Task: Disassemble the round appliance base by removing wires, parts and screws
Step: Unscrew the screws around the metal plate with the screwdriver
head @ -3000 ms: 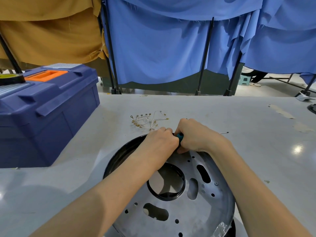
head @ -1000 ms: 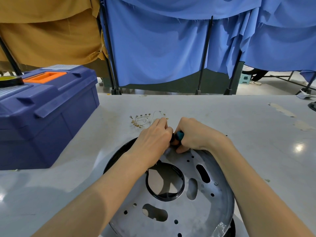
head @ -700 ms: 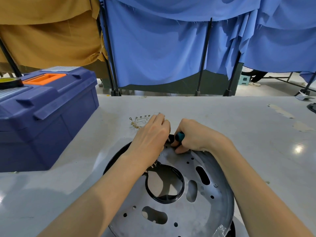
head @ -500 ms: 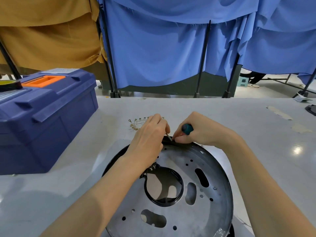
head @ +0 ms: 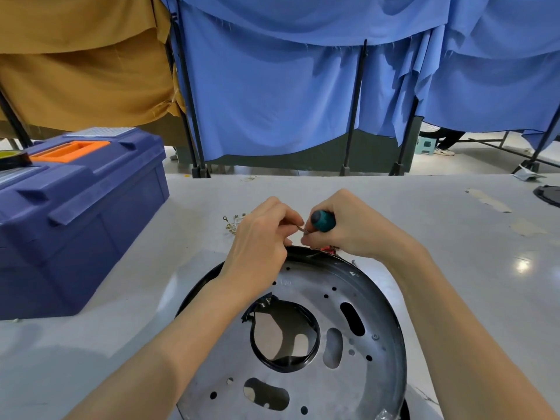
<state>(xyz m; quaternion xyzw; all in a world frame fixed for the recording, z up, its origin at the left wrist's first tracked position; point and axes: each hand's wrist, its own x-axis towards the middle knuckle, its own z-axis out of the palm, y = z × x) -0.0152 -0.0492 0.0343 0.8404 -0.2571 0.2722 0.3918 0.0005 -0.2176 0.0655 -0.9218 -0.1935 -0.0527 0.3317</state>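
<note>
Bkgd: blue curtains (head: 272, 86) on dark poles, ochre cloth (head: 85, 71) hung at left. In front, a pale grey tabletop (head: 454, 253).

Round appliance base (head: 348, 344) lies flat on the tabletop, near edge, centre-right of view. It's a silver metal disc w/ slots and small holes and a dark outer rim. A black ring (head: 315, 338) lines its centre opening.

Both hands meet just above the far rim of the base.
- Left hand (head: 260, 237): fingers curled, tips pinching a thin metal piece (head: 300, 228); too small to tell what it is.
- Right hand (head: 348, 228): closed around the teal handle of a screwdriver (head: 322, 221), butt end toward the left hand; shaft hidden. Its fingertips also reach the thin piece.

A small red part (head: 327, 249) shows at the rim, under the right hand.

Loose wires (head: 231, 222) w/ ring terminals lie on the tabletop just beyond the left hand, partly hidden by it.

Far left: closed blue toolbox (head: 75, 222) w/ orange handle (head: 69, 151), well apart from the base. A tape roll (head: 12, 159) sits on its lid at the frame edge. A dark round object (head: 550, 194) is cut off at the right edge.
</note>
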